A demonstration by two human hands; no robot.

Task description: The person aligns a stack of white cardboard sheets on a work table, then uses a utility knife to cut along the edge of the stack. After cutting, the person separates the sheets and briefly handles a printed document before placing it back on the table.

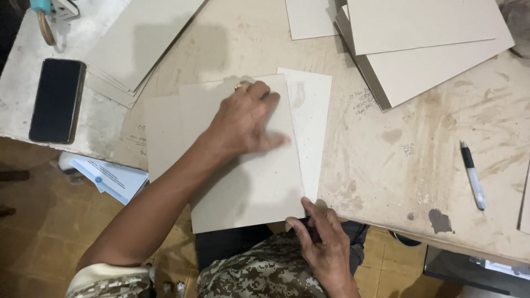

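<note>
A grey cardboard sheet (259, 182) lies on the worn table (419, 143), on top of other sheets: one sticks out at its left (161, 129) and a paler one at its right (312, 110). My left hand (243, 121) presses flat on the top sheet, fingers spread, a ring on one finger. My right hand (326, 243) is at the table's near edge, its fingertips touching the bottom right corner of the sheets.
A stack of grey boards (425, 49) sits at the back right, more sheets (138, 44) at the back left. A black phone (57, 99) lies on the left ledge. A pen (473, 174) rests at the right. Blue-printed papers (110, 176) hang below the table's left edge.
</note>
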